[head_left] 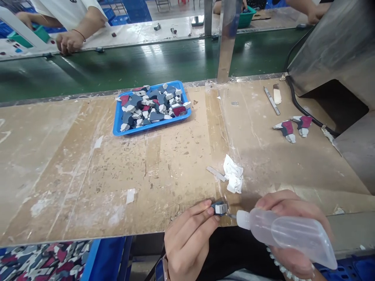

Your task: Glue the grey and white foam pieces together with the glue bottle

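Observation:
Between the fingertips of my left hand (190, 234) is a small dark blue and light grey plastic part (219, 208), held over the front edge of the table. My right hand (295, 210) is wrapped round a translucent squeeze bottle (293, 236), tipped sideways. Its white cap (243, 219) and thin nozzle (231, 216) point left, with the tip right beside the plastic part; whether they touch I cannot tell. Just beyond lie a crumpled white tissue (233, 174) and a flat grey metal strip (216, 173).
A blue tray (152, 125) of painted parts stands at the back. Two maroon-grey parts (288, 130), a knife-like tool (272, 100) and a metal housing (331, 50) are right. A blue bin (107, 257) of parts sits lower left. Past the green conveyor (175, 54), a co-worker's hand (69, 42) rests.

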A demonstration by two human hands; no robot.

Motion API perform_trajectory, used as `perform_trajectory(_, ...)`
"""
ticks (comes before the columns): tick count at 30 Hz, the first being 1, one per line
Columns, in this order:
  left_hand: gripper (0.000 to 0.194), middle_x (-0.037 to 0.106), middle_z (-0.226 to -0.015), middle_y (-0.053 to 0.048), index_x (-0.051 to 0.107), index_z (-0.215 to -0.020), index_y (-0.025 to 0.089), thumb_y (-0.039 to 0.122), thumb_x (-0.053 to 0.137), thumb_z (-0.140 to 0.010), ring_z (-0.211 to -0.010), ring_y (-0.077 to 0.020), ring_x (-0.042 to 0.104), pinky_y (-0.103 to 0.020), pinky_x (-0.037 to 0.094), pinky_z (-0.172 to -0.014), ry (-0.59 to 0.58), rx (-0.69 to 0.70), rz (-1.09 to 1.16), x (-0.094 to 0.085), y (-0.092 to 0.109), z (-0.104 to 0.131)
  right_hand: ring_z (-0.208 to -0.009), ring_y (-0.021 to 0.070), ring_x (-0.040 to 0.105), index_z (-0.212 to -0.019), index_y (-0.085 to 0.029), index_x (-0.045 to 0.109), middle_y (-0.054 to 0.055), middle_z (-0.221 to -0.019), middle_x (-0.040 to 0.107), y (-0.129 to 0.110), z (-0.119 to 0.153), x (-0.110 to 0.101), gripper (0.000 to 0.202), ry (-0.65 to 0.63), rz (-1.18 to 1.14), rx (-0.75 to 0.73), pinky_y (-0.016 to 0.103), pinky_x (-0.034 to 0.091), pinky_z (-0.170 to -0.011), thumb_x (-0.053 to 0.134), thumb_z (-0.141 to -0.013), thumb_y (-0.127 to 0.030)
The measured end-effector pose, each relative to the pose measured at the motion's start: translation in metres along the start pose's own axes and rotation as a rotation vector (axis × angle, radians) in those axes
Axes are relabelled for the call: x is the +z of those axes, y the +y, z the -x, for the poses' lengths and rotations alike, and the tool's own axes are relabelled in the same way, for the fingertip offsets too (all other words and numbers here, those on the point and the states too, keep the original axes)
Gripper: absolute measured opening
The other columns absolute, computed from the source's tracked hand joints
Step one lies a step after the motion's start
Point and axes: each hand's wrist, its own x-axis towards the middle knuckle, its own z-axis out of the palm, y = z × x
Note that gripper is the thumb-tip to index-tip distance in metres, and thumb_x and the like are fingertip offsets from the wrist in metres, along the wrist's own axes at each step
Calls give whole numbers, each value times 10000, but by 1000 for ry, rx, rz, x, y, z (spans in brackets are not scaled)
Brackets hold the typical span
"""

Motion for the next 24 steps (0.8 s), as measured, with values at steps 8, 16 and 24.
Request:
perform_trajectory(8,364,748,-989,-85,732,-1072,113,-146,657,-827,-1038,-241,723,-368,651,-899,48,-1,-15,4,1,-3,-682,205,667,-963,-130,671,21,-720,617,11,5,-15,436,-148,-20,-95,312,555,-461,647,-956,-566)
perform_trajectory(16,398,737,-1023,-106,735,-1057,63,-205,667,-770,-1073,-255,709,-385,645,-921,39,8,19,3,0,-3,-691,207,664,-951,-103,683,35,-705,608,10,4,-13,411,-119,-84,-72,306,547,-463,650,-974,-511)
perform_trajectory(24,402,761,-1033,-76,739,-1111,116,-135,729,-797,-1062,-253,733,-362,673,-885,61,38,-79,2,1,0,-658,180,598,-954,-159,671,10,-767,557,5,4,-9,418,10,-96,-23,313,525,-482,669,-935,-576)
